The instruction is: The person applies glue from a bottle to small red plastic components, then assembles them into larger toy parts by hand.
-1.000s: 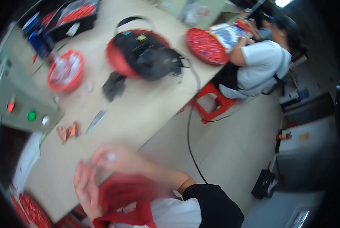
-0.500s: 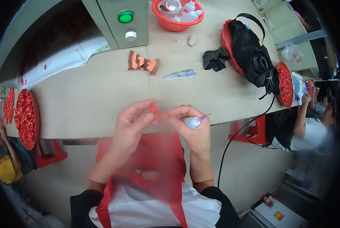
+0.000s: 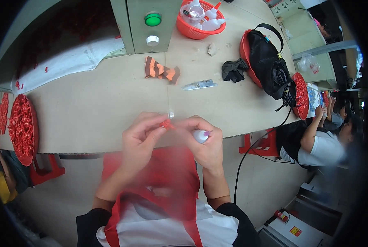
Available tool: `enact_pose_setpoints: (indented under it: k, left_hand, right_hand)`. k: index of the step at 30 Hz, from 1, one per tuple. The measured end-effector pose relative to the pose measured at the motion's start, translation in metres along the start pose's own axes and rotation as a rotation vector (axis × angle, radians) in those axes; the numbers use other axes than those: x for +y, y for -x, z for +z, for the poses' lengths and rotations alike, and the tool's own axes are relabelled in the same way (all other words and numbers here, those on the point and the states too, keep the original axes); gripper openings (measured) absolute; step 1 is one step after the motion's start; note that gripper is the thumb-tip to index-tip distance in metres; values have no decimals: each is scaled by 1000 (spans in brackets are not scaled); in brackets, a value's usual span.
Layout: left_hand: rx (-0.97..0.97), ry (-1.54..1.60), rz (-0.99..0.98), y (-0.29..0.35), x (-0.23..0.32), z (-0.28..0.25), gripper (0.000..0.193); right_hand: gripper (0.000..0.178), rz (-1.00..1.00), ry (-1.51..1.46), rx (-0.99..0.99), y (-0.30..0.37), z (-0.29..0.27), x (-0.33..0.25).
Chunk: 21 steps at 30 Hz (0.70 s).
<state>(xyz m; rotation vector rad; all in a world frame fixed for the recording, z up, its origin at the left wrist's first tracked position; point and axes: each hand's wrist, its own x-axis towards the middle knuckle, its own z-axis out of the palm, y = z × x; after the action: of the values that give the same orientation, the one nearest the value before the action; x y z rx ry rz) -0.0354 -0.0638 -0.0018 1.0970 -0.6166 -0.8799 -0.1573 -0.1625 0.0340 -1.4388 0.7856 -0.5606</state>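
A small glossy red piece (image 3: 165, 124) is pinched between the thumb and fingers of my left hand (image 3: 140, 136), above the table's near edge. Close on its right, my right hand (image 3: 208, 148) is closed around a small white squeeze bottle (image 3: 200, 136) with a purple tip. The bottle lies tucked in the palm, tip toward the right. The right thumb and forefinger reach to the red piece; blur hides whether they grip it too. A small clear bit (image 3: 171, 115) lies on the table just beyond the fingers.
Red trays of red pieces stand left (image 3: 35, 136) and right (image 3: 301, 96). Beyond my hands lie an orange-brown cloth (image 3: 161, 71), a clear packet (image 3: 199, 85), a black cloth (image 3: 234, 70), a black bag (image 3: 266, 53) and a red basket (image 3: 197, 33). People sit at both sides.
The view has shifted slightly. The red piece has turned from upright to flatter in my left fingers. The bottle's purple tip, which pointed outward to the right, now looks shorter.
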Motion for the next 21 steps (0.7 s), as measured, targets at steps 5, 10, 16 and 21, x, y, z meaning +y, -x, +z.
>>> enact_pose_setpoints:
  k: [5, 10, 16, 21]
  left_hand:
    - [16, 1, -65, 0, 2, -3, 26]
    - [27, 59, -78, 0, -1, -3, 27]
    - [5, 25, 13, 3, 1, 2, 25]
    - [-88, 146, -80, 3, 5, -6, 22]
  right_hand:
    - [18, -460, 413, 55, -5, 8, 4]
    - [27, -722, 614, 72, -5, 9, 11]
    - [29, -917, 714, 45, -9, 0, 5]
    - [28, -757, 374, 20, -9, -3, 8]
